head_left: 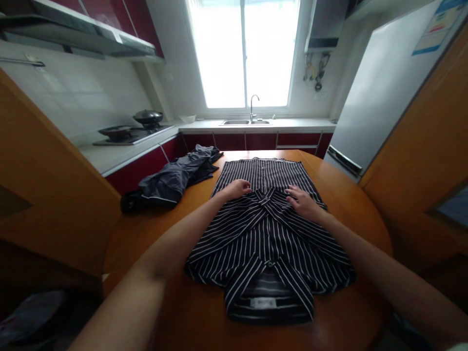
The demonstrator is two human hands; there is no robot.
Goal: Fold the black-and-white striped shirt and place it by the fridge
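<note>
A black shirt with thin white stripes point(266, 234) lies flat on the round wooden table point(351, 204), collar toward me, its two sleeves folded across the middle in an X. My left hand point(238, 188) rests on the shirt's left part, fingers curled and pinching the fabric of a sleeve. My right hand point(303, 201) lies flat on the right part, fingers stretched out on the other sleeve.
A crumpled dark grey garment point(175, 179) lies at the table's left edge. Behind are a kitchen counter with a stove and pans point(132, 130), a sink with tap point(252, 119) under a bright window, and a white fridge point(380, 92) on the right.
</note>
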